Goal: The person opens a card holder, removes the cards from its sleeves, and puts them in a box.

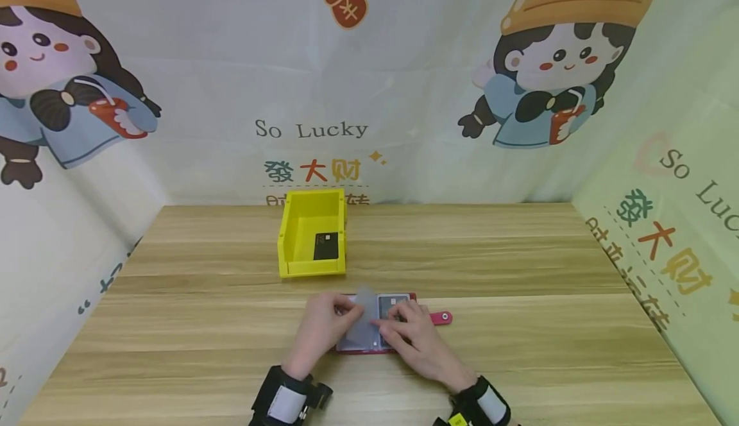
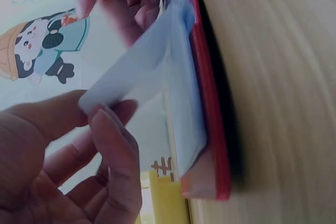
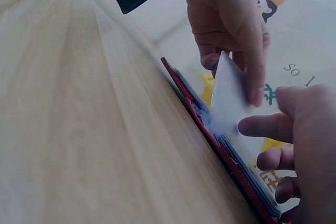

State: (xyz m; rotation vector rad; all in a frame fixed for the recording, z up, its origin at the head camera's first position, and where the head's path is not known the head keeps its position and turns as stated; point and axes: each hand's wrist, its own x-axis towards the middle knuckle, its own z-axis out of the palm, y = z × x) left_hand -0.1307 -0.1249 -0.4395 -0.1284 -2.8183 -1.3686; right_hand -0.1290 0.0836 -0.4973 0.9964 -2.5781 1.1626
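"Head view: where's the card holder [image 1: 376,344]?"

"I see it lying spread on the tabletop [image 1: 519,259], about midway between its left and right edges."

"Left wrist?"

"My left hand [image 2: 68,161] pinches one translucent leaf [image 2: 131,72], tilted up, between thumb and fingers. Tugging hard could tear it."

"Right wrist?"

"My right hand [image 3: 315,145] has its fingers parted, loosely bent, gripping nothing I can see. Unpressed, the card holder could slide with the leaf."

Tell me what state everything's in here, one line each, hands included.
Red card holder: opened out
Clear page: lifted at one side
Strap: unfastened
Yellow bin: upright, open-topped
Black card: lying inside the yellow bin
Left hand: pinching the clear page
Right hand: over the red card holder, fingers apart
Wristbands: both worn
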